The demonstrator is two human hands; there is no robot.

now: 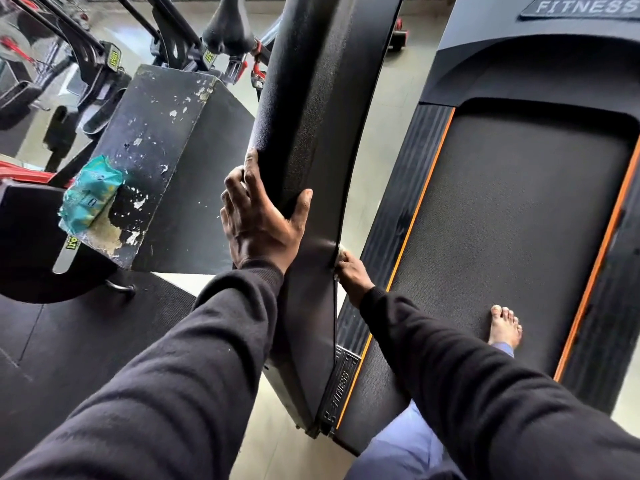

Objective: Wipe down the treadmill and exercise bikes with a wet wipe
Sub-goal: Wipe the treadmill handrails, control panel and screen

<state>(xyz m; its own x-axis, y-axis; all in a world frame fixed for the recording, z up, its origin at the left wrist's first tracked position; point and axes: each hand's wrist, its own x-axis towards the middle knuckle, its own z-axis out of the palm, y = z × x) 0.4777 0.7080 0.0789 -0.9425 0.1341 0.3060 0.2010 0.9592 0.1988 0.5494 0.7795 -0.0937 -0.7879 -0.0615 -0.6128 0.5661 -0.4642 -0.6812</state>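
Standing on the single treadmill (512,216), one bare foot (505,326) on its belt, the person has two hands on its one side rail (311,140): the left hand (258,220) grasps the rail, while the right hand (350,273) pinches a wet wipe (341,251) against its inner edge. One wipes pack (90,199) lies on a box (152,140) to the left.

The word "FITNESS" stands in raised pale letters on a dark nameplate (581,8) at the far end of the treadmill's motor hood (519,50). "FITNESS" also appears embossed on the end cap (341,382) of the left side rail, near the person. Yellow-green stickers (113,59) on the exercise bike frames, far left, carry printing too small to read. The print on the teal wipe pack (90,197) is illegible
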